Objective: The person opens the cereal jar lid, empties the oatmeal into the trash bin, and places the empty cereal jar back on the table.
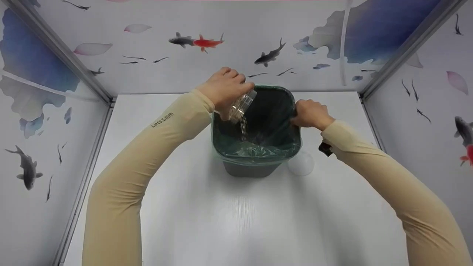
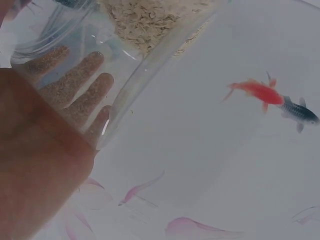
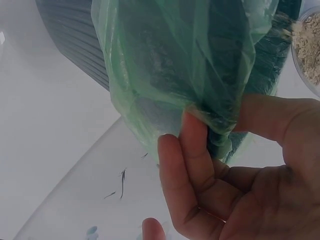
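My left hand grips a clear plastic jar, tipped over the trash bin. Pale flakes fill part of the jar, and a stream of them falls from its mouth into the bin. Through the clear wall, the left wrist view shows my fingers wrapped around it. A green plastic bag lines the bin and folds over its rim. At the bin's right side my right hand holds the rim, pinching the bag edge between thumb and fingers.
On the white table, a round translucent lid lies by the bin's front right. Walls printed with fish and petals enclose the table at the back, left and right.
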The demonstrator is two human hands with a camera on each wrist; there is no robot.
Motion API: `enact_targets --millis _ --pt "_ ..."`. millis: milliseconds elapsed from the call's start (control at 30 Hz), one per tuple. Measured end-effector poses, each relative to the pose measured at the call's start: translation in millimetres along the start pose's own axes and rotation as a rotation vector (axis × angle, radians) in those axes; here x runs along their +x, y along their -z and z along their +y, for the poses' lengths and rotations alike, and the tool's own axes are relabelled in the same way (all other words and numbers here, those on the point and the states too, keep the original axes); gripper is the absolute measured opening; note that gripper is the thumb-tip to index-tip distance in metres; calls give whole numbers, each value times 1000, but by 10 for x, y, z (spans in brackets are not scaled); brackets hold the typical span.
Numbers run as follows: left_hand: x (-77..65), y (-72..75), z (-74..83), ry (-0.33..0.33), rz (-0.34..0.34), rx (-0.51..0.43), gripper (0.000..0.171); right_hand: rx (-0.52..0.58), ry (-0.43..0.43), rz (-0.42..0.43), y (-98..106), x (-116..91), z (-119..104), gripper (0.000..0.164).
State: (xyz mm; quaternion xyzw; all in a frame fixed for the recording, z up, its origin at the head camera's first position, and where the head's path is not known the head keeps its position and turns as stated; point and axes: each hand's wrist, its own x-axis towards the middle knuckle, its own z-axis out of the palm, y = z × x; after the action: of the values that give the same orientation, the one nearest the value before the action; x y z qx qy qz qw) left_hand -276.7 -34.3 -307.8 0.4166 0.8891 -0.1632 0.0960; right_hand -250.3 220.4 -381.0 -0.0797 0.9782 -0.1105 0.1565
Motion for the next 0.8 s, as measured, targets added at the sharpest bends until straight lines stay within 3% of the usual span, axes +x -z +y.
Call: enact_targets --millis 800 --pt "13 -32 6 -10 8 0 104 8 17 -14 -4 16 14 21"
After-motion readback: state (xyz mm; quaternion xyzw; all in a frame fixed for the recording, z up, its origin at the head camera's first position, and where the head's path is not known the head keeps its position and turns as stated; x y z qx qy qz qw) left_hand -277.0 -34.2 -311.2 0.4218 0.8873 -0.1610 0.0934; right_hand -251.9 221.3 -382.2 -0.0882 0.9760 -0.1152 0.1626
